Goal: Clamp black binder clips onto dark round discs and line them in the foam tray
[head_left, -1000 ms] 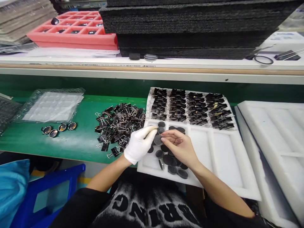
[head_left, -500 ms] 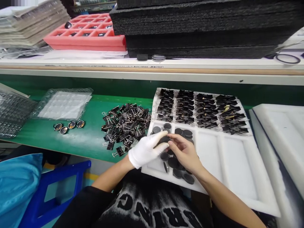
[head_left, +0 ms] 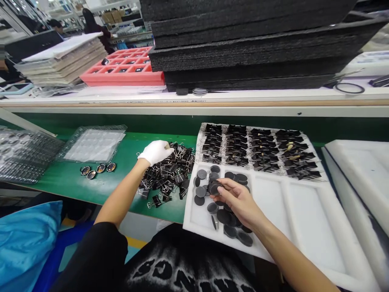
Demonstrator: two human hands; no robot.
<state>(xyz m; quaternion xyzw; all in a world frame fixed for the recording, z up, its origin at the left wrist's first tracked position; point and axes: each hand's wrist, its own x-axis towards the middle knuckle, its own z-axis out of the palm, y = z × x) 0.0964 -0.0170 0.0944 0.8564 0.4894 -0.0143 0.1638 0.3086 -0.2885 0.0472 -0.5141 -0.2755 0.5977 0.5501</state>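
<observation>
My left hand (head_left: 156, 152), in a white glove, is at the upper left edge of a pile of black binder clips (head_left: 168, 172); its fingertips are closed, and what they pinch is too small to make out. Bare, my right hand (head_left: 235, 198) grips a black disc (head_left: 215, 187) between thumb and fingers, over the left compartment of a white foam tray (head_left: 194, 221). Loose black discs (head_left: 224, 216) lie under and around that hand. Rows of black clips (head_left: 237, 146) fill the tray's far part.
Several small round parts (head_left: 101, 168) and a clear plastic tray (head_left: 94, 144) lie on the green table (head_left: 121, 184) at left. Black foam sheets (head_left: 243, 48) and a red foam tray (head_left: 124, 77) stand on the shelf. More white foam (head_left: 358, 174) is at right. People are in the background.
My left hand has left the disc and moved left and away to the clip pile. My right hand still holds the disc over the tray. The view has tilted up.
</observation>
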